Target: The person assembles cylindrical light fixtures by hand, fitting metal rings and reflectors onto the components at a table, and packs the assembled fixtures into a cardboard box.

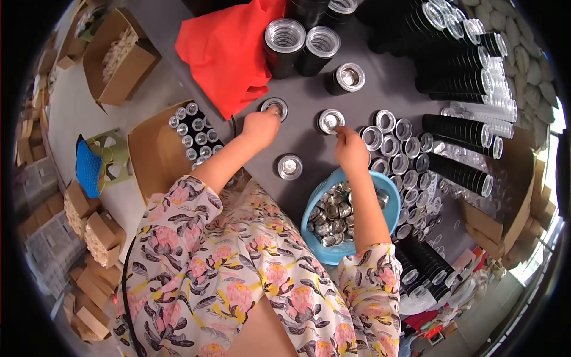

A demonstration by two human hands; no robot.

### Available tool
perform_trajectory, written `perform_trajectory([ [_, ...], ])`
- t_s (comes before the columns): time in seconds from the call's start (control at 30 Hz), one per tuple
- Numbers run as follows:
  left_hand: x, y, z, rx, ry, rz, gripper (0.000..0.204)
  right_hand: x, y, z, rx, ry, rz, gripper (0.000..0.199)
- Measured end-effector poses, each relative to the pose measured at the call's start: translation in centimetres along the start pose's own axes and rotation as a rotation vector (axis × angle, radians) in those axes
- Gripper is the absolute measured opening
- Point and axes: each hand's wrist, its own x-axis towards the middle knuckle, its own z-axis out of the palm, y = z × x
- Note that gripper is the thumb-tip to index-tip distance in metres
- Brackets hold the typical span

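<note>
My left hand point(262, 127) is at the middle of the grey table, fingers closed together at a round clear-rimmed piece point(282, 105); the fingertips partly hide it. To its right, my right hand point(353, 150) pinches the edge of another clear round piece point(328, 118) with a silvery metal centre. A third such piece point(289, 167) lies nearer to me, touched by neither hand. Under my right forearm stands a light blue basket point(310, 205) holding many silvery metal caps point(333, 209). A short black cylinder topped with clear rings point(348, 77) stands beyond my right hand.
Loose clear rings point(390, 146) spread right of my right hand. Black stacked cylinders point(455, 128) line the table's right side. A red cloth point(223, 50) and tall black stacks point(284, 44) stand beyond my left hand. An open carton point(151, 146) of small jars is at left.
</note>
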Motion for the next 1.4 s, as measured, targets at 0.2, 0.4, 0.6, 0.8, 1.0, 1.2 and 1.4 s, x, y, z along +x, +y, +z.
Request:
perform_trajectory([
  [0.2,-7.6,4.8,-2.0,-0.129,0.259,0.505,0.012,-2.4,1.4,-0.7,0.244,0.009,0.095,0.019],
  [0.4,-9.6,5.1,3.1,0.060,0.037,0.542,0.029,-3.0,0.4,-1.1,0.276,0.055,0.057,0.020],
  [0.6,-9.2,6.2,-0.8,-0.103,0.071,0.588,0.058,-4.2,0.7,-2.6,0.429,0.134,0.128,0.022],
  [0.8,-7.2,4.9,1.7,-0.122,-0.063,0.486,0.075,-5.4,0.4,-2.5,0.448,0.167,0.113,0.021],
  [1.0,0.2,9.2,-4.0,-0.387,0.179,0.365,0.069,-6.8,2.0,-2.1,0.540,0.234,0.194,0.020],
  [1.2,5.5,10.7,-3.4,-0.111,0.045,0.275,0.076,-6.0,1.3,-3.1,0.635,0.283,0.174,0.020],
  [1.4,4.8,10.6,-4.3,-0.166,0.004,0.288,0.093,0.7,0.5,-4.5,0.809,0.148,0.206,0.043],
])
